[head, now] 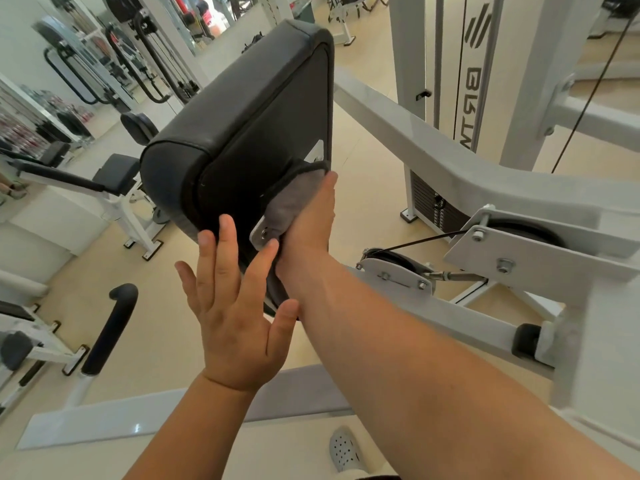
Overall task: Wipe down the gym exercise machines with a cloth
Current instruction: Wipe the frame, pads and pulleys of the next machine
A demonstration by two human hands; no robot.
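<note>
Head view: both bare forearms reach up to a tilted black pad (242,109) on a white gym machine.
Left hand (235,306): wide open, fingers straight and spread, back of the hand to the camera; the fingertips lie over the pad's lower end and it holds nothing.
Right hand (311,220): seen edge-on, fingers straight and together, pressing flat on the cloth. The thumb is hidden, so whether it hooks the cloth cannot be told.
Cloth (294,199): grey with a dark hem, trapped between the right hand and the pad's rear face near its lower right edge, with its top corner showing past the fingertips.
Bracket (259,233): a small white metal plate with one bolt at the pad's lower end, touching the cloth's bottom edge, just beside the left index finger.
Machine frame (433,133): white beams running right from behind the pad, with upright posts beyond.
Pulley (391,258): beside the right forearm, a thin black cable leading off it to the right.
Weight stack (433,206): dark plates low between the uprights.
Padded handle (110,327): black, curved at the top, left of the left hand.
Floor (363,150): pale tiles, with a grey perforated shoe (346,448) at the bottom edge.
Background: more white machines with black pads at far left — details blurred.
</note>
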